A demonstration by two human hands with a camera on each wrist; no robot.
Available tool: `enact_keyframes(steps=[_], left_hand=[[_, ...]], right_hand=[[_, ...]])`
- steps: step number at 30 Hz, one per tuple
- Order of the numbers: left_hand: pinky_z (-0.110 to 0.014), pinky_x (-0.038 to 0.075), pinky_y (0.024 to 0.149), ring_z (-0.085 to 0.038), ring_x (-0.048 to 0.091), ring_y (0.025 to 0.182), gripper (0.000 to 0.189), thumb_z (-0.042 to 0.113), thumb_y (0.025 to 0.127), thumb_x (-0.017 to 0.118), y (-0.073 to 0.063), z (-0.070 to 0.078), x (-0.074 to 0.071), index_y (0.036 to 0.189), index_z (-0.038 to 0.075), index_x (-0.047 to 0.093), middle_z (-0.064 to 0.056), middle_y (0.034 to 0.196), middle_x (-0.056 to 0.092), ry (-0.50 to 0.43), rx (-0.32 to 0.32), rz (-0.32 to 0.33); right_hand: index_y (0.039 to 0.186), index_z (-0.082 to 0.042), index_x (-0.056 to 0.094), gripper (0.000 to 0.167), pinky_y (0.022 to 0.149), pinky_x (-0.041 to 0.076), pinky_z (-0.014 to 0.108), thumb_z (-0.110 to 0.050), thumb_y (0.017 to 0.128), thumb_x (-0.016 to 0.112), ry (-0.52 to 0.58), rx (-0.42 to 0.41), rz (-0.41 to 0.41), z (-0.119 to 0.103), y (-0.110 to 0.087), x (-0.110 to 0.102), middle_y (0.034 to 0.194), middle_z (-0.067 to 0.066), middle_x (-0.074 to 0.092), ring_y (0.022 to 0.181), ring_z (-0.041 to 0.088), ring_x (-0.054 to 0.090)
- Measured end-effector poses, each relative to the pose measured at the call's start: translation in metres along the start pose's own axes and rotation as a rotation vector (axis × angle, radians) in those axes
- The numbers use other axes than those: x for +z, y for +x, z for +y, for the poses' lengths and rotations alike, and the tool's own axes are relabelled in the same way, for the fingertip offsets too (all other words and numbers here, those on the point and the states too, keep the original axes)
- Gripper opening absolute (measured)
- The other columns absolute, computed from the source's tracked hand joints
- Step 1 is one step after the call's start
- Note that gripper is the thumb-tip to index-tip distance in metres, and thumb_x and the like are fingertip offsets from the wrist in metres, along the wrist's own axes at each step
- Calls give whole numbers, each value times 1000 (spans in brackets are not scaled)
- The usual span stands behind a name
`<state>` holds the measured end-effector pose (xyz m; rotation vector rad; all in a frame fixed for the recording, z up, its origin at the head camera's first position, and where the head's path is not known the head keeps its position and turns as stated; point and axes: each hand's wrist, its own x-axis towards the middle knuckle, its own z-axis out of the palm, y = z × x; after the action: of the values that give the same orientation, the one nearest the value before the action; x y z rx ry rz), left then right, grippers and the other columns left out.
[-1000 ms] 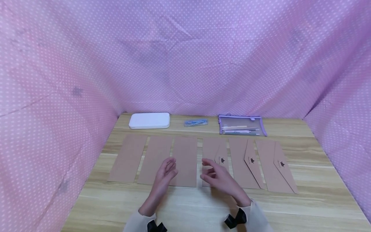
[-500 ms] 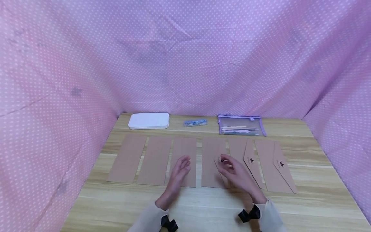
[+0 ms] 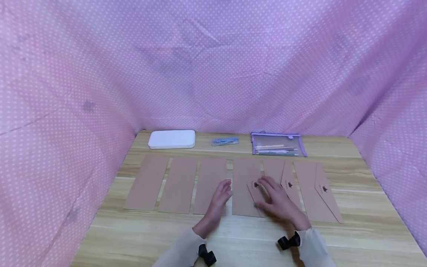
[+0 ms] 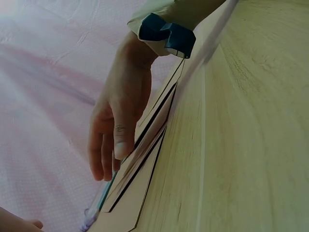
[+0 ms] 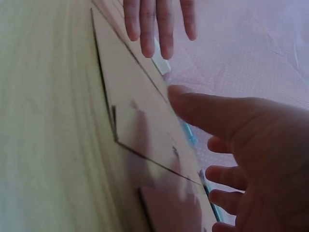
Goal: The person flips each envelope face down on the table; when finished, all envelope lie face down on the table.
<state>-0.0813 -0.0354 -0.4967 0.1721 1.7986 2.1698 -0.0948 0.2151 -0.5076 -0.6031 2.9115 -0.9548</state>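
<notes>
A row of brown paper envelopes lies on the wooden table. The three on the left, such as the far left envelope (image 3: 146,181), show plain faces. The three on the right, such as the far right envelope (image 3: 308,193), show pointed flaps with a crown print. My left hand (image 3: 217,205) hangs, fingers extended, over the right part of the third plain envelope (image 3: 207,185). Over the right side of the fourth envelope (image 3: 243,185) and the fifth envelope (image 3: 274,168) is my right hand (image 3: 281,204), thumb apart from fingers. Its shadow falls on the envelope (image 5: 145,111). Neither hand holds anything.
Behind the envelopes stand a white case (image 3: 171,139), a small clear packet with blue contents (image 3: 225,141) and a purple mesh zip pouch (image 3: 278,142) with pens inside. Pink dotted cloth (image 3: 213,74) surrounds the table's back and sides.
Both hands have moved to the right, the left from between the second and third envelopes, the right from over the fourth. The right fingers are now more spread. The envelopes lie as before.
</notes>
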Motion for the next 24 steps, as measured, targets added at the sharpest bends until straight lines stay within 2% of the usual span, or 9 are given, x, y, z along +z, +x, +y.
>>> enact_keyframes(steps=[7, 14, 17, 21, 24], left_hand=[[-57, 8, 127, -44, 8, 155, 61, 19, 102, 40, 6, -7, 5, 154, -6, 18, -26, 166, 12, -67, -35, -11], [-56, 6, 127, -43, 7, 156, 60, 18, 102, 40, 7, -11, 8, 153, -6, 19, -26, 166, 12, -93, -46, 0], [-57, 11, 127, -44, 12, 155, 57, 16, 101, 40, 8, -11, 10, 151, -7, 24, -26, 165, 16, -134, -43, 50], [-59, 22, 123, -45, 23, 149, 51, 14, 98, 42, 11, -8, 12, 143, -8, 34, -27, 157, 27, -234, -41, 148], [-59, 28, 118, -41, 30, 143, 44, 15, 96, 41, 13, -6, 11, 135, -5, 41, -22, 150, 31, -312, -55, 215]], right_hand=[[149, -4, 44, 84, 117, 19, 70, -39, 82, 79, -24, 10, -85, 1, -2, 5, 160, 25, 33, 149, 49, 25], [144, -7, 53, 75, 114, 23, 70, -40, 82, 79, -72, -20, -84, 4, -3, 8, 158, 26, 37, 147, 51, 27], [143, -7, 53, 75, 113, 24, 70, -39, 81, 79, -76, -27, -81, 4, -3, 8, 157, 27, 38, 146, 51, 28], [143, -6, 53, 75, 113, 24, 70, -37, 81, 79, -80, -27, -80, 3, -3, 9, 157, 27, 38, 146, 51, 28], [143, -5, 53, 75, 113, 25, 70, -37, 80, 79, -88, -29, -76, 2, -3, 9, 156, 27, 38, 145, 51, 29]])
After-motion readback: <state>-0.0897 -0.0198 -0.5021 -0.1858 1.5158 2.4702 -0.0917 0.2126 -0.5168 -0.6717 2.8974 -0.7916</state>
